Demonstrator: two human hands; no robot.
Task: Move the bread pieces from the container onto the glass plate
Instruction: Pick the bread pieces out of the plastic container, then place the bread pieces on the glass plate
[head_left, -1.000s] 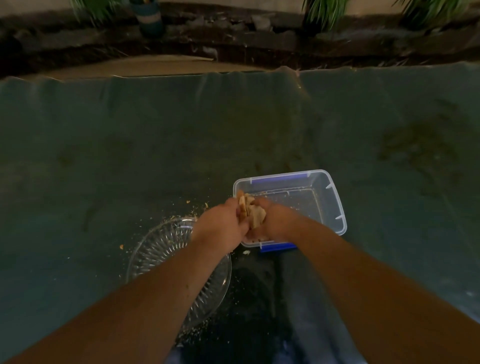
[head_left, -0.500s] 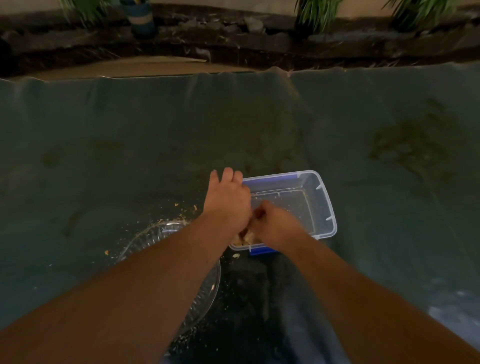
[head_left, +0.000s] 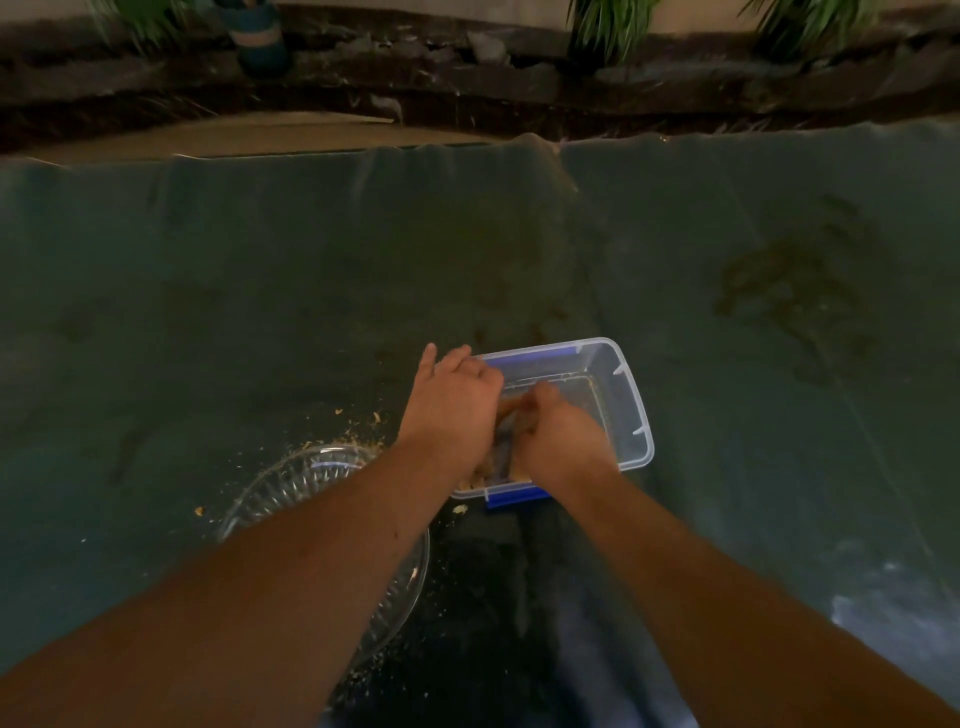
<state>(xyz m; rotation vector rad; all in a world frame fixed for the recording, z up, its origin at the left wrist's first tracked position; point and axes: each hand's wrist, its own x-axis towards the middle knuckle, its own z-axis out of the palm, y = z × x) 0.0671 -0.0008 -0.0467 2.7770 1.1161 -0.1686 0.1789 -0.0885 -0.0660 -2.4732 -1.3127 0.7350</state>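
Both hands in container: right hand curled, prob. gripping bread pieces; left hand fingers loosely spread. I'd cup underneath, bread's soft, crumbly.

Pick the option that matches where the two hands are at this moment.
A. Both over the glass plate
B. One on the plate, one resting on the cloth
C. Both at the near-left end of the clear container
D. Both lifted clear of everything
C: the left hand and right hand meet over the near-left end of the clear container, while the glass plate lies under the left forearm.
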